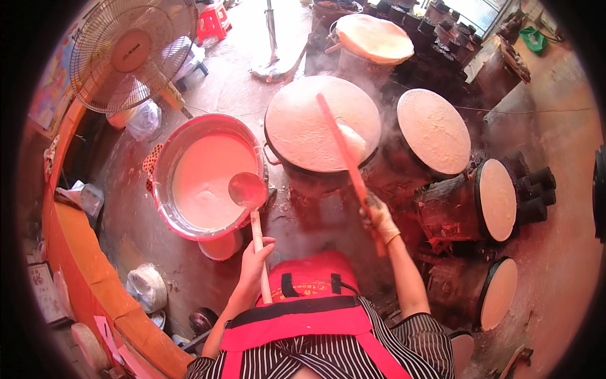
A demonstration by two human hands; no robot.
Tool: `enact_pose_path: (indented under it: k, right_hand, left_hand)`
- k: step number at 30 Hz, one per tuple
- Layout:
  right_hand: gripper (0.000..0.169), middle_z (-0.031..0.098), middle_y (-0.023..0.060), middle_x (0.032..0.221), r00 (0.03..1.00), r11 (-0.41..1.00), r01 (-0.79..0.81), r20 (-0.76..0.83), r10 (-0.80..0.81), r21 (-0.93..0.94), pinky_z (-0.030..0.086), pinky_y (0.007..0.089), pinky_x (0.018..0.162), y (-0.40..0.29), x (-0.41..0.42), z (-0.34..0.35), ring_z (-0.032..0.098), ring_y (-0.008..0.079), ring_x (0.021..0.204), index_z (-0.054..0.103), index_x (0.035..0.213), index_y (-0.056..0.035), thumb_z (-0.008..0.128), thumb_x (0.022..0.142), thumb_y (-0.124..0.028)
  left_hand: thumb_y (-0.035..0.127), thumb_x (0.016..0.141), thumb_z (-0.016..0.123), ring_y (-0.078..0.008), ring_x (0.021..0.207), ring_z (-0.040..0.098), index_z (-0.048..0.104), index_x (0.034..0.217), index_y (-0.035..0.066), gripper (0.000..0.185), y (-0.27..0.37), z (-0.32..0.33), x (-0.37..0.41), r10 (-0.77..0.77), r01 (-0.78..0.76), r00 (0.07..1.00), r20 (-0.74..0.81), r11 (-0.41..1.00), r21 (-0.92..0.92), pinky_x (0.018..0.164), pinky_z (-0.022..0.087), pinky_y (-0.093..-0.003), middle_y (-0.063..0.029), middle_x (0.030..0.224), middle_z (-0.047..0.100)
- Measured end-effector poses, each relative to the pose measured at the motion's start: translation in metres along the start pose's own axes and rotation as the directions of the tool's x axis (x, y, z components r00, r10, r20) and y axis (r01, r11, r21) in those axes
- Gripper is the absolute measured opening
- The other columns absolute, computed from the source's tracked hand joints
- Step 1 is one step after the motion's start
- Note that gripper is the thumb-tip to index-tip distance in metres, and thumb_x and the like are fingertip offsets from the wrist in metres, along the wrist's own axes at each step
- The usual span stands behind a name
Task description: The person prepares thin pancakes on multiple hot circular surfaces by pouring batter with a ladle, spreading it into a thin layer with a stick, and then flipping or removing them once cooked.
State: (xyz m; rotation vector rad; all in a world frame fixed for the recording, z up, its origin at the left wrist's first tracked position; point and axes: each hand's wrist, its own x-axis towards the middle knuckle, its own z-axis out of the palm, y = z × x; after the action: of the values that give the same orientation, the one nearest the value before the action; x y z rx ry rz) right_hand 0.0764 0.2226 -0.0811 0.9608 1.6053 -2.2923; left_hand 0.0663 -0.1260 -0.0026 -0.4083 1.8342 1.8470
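Note:
My left hand [255, 260] is closed around the pale handle of a ladle [248, 190], whose bowl hangs over the near right rim of a large basin [158, 189] of pale batter [208, 182]. In my gloved right hand [380, 219] is a long flat wooden stick [341, 137]. The stick reaches across a round griddle [303, 123] coated with a thin pale layer, and a white lump of batter or dough [352, 142] lies beside it. Steam rises around the griddle.
More round stoves with pale-coated tops stand at the right, such as a tilted-looking one [434, 130] and another [497, 200]. Behind is a further covered drum [375, 39] near dark coal briquettes [416, 21]. A fan [132, 49] stands at the upper left, above an orange counter edge [85, 256].

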Motion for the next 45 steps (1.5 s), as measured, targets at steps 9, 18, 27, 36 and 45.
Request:
enact_pose_path:
  k: [9,18,27,36,45]
  right_hand:
    - [0.034,0.065,0.0066,0.093,0.847,0.786,0.531,0.194,-0.495,-0.318,0.047,0.0239,0.076,-0.024,0.083,0.025,0.059,0.0116,0.083,0.056,0.123,-0.0068,0.057,0.09,-0.018]
    - [0.04,0.061,0.003,0.102,0.894,0.914,0.406,-0.207,-0.397,0.004,0.042,0.0193,0.057,0.002,0.034,0.05,0.05,0.0052,0.065,0.056,0.12,0.0011,0.062,0.088,-0.023]
    - [0.037,0.061,0.0,0.097,0.84,0.871,0.487,-0.236,-0.487,-0.066,0.043,0.0199,0.063,0.009,0.054,0.024,0.051,0.0058,0.072,0.056,0.12,0.0006,0.06,0.089,-0.018]
    - [0.032,0.053,-0.0068,0.076,0.959,0.951,0.283,0.031,-0.281,-0.126,0.032,0.0153,0.052,-0.045,0.029,-0.017,0.041,0.0,0.059,0.059,0.12,-0.0038,0.056,0.089,-0.008]
    - [0.032,0.049,-0.0075,0.062,0.954,0.961,0.244,-0.212,-0.214,0.129,0.029,0.021,0.033,0.012,-0.004,0.018,0.034,0.0034,0.039,0.058,0.12,-0.0146,0.06,0.089,-0.021]
  left_hand:
    - [0.016,0.088,0.062,-0.0062,0.062,0.049,0.054,0.099,0.003,0.019,0.011,0.062,0.006,-0.129,0.141,0.989,0.075,0.975,-0.172,0.052,0.04,-0.0188,-0.0021,0.08,0.054]
    - [0.011,0.092,0.052,-0.0037,0.046,0.037,0.045,0.106,0.004,0.017,0.033,0.053,0.023,-0.142,0.207,0.959,0.246,0.942,-0.265,0.037,0.029,-0.0153,-0.0025,0.07,0.049]
    - [0.014,0.094,0.049,-0.0052,0.054,0.041,0.045,0.101,0.004,0.013,0.037,0.059,0.032,-0.149,0.206,0.947,0.284,0.962,-0.181,0.04,0.032,-0.0153,-0.0026,0.078,0.049]
    - [0.017,0.094,0.049,-0.0066,0.054,0.042,0.047,0.098,0.004,0.014,0.046,0.081,0.057,-0.201,0.233,0.958,0.206,0.961,-0.149,0.04,0.033,-0.0166,-0.0003,0.073,0.046]
    - [-0.002,0.083,0.045,-0.0165,0.05,0.05,0.035,0.094,-0.001,0.014,0.053,0.131,0.158,-0.21,0.212,0.966,0.15,0.977,0.004,0.04,0.046,-0.0286,-0.0087,0.069,0.045]
